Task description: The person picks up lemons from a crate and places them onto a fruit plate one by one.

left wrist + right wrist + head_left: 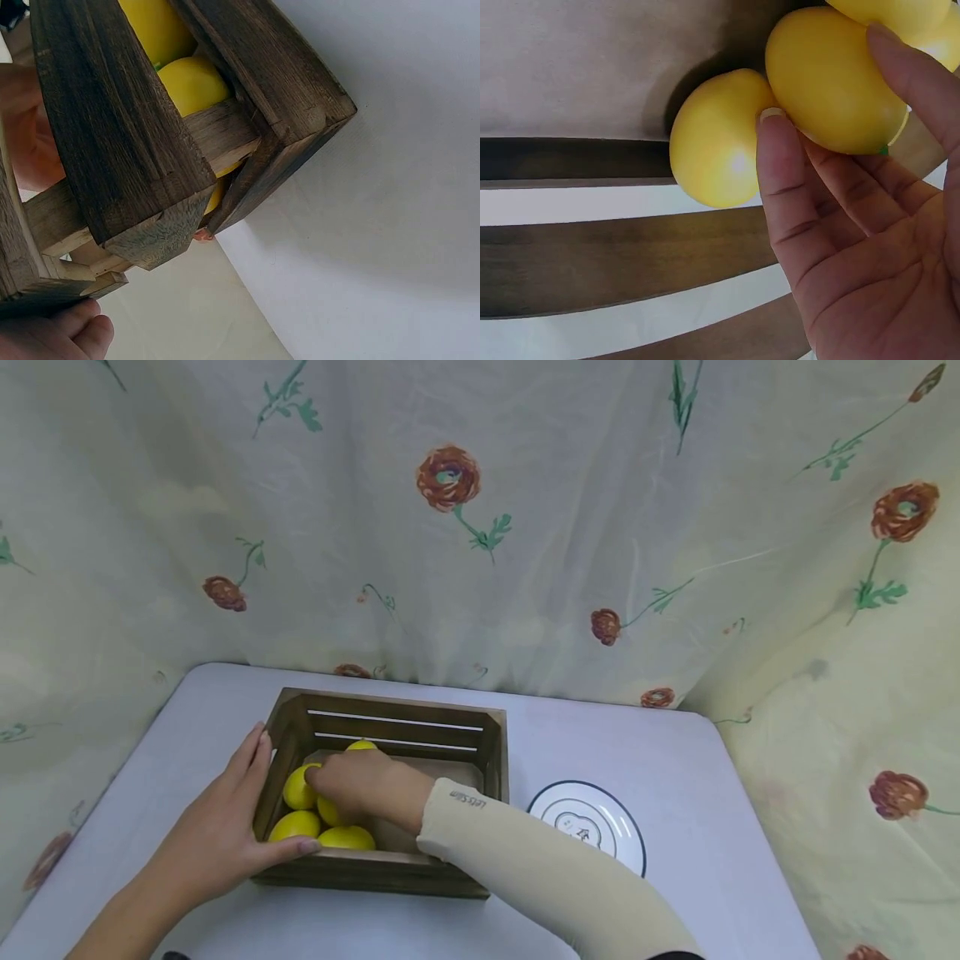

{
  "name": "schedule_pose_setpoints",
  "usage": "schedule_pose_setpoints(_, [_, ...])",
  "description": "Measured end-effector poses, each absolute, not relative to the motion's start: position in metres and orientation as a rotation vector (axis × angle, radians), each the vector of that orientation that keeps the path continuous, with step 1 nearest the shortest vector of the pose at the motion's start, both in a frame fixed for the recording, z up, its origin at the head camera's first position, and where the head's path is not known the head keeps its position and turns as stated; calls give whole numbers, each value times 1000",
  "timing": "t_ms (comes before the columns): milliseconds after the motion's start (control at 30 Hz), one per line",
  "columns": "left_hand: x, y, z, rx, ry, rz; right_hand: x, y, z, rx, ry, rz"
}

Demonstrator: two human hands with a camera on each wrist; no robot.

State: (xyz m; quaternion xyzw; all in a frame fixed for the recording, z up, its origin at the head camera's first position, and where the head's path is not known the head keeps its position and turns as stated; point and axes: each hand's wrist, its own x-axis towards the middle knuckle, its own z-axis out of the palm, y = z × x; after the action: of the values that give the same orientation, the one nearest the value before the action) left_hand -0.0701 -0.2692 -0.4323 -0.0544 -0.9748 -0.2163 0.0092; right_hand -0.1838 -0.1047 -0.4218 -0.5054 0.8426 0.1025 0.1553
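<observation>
A dark wooden slat crate (397,708) stands on the white table and holds several yellow lemons. My right hand (318,781) reaches down into it, and its thumb (780,172) and fingers grip one lemon (825,67) beside another lemon (716,139). In the head view the gripped lemon (297,789) lies at the crate's left side. My left hand (232,818) rests against the crate's front left corner, fingers straight along the outer left wall and thumb lying on the front rim. The left wrist view shows that crate corner (112,135), a lemon (191,82) between the slats, and fingertips (75,334) below.
A white plate with a dark rim (588,822) lies on the table (675,760) just right of the crate. A floral curtain (480,527) hangs close behind and round both sides. The table's rounded edges show at left and right.
</observation>
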Motion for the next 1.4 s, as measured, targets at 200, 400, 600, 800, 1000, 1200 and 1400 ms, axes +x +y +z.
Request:
schedule_pose_setpoints(200, [-70,-269,-432,-154,-3051,-662,-186,-102,-423,-1453,2407,289])
schedule_pose_setpoints(400, [-71,-269,-433,-148,-3054,-660,-190,-101,-422,-1452,2386,252])
schedule_pose_setpoints(600, [-71,-270,-432,-152,-3046,-663,-194,-98,-418,-1439,2376,179])
schedule_pose_setpoints(800, [-71,-269,-431,-144,-3056,-668,-198,-93,-418,-1499,2367,137])
schedule_pose_setpoints(1000, [-70,-269,-432,-153,-3054,-665,-202,-87,-413,-1548,2331,26])
schedule_pose_setpoints(1200, [-70,-270,-432,-175,-3037,-665,-207,-78,-405,-1486,2315,-75])
schedule_pose_setpoints(1400, [-70,-270,-432,-163,-3040,-676,-207,-66,-389,-1447,2299,-162])
